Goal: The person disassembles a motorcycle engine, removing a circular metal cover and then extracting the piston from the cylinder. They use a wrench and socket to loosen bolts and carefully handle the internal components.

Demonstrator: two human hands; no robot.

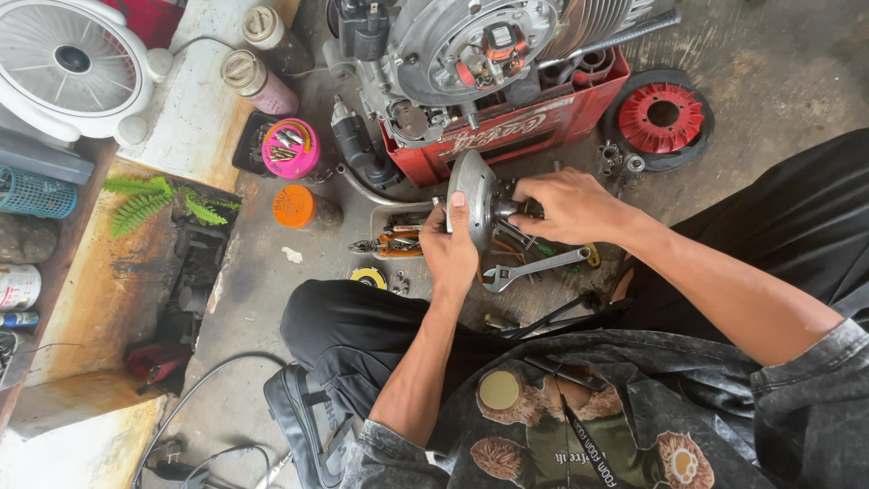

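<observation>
Head view: hands (507, 222) hide disc's (471, 195) hub.

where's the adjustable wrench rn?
In the head view the adjustable wrench lies on the concrete floor just right of centre, below the right hand and the round metal disc, beside the pliers with orange handles.

Light: bright, even daylight, soft across the concrete floor (769, 54)
Shadows: faint, short beneath the red crate (507, 136)
Glare: white fan (68, 63), left of the crate, washes out
Focus: sharp around the crate
Edges: wide-angle bending toward corners, bottom-left overexposed
</observation>
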